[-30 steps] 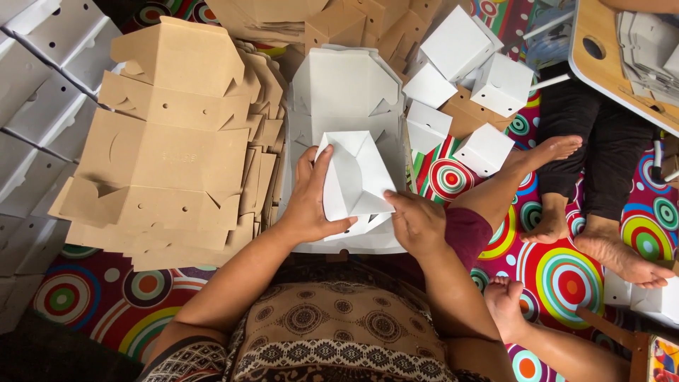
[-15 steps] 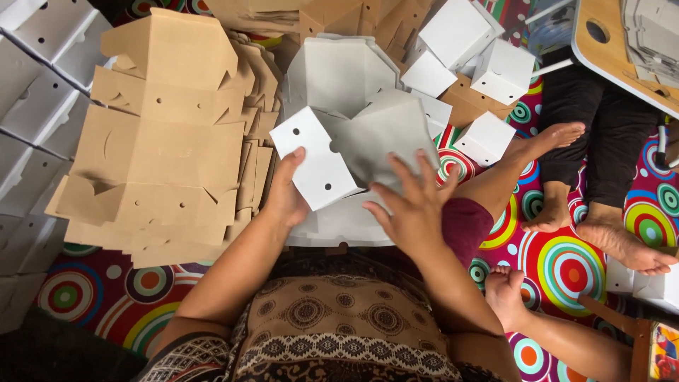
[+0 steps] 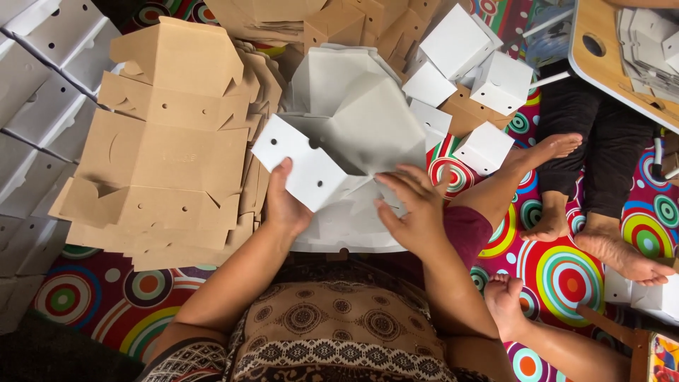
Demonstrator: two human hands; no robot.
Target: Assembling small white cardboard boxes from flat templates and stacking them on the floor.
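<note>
I hold a white cardboard box blank (image 3: 332,152), partly folded, above a stack of flat white blanks (image 3: 339,226) in front of me. My left hand (image 3: 284,205) grips its lower left panel, thumb on top. My right hand (image 3: 414,209) is spread, fingers apart, touching the blank's lower right edge. The panel has small round holes in it.
A tall stack of flat brown cardboard blanks (image 3: 166,148) lies at the left. Folded white boxes (image 3: 460,49) are piled at the upper right. Another person's bare feet (image 3: 615,247) rest on the patterned mat (image 3: 566,276) at right. More white folded pieces (image 3: 35,85) line the far left.
The white blank has been unfolded from a compact folded shape into a wider open one. My left hand shifted left with its panel; my right hand opened and spread over the edge.
</note>
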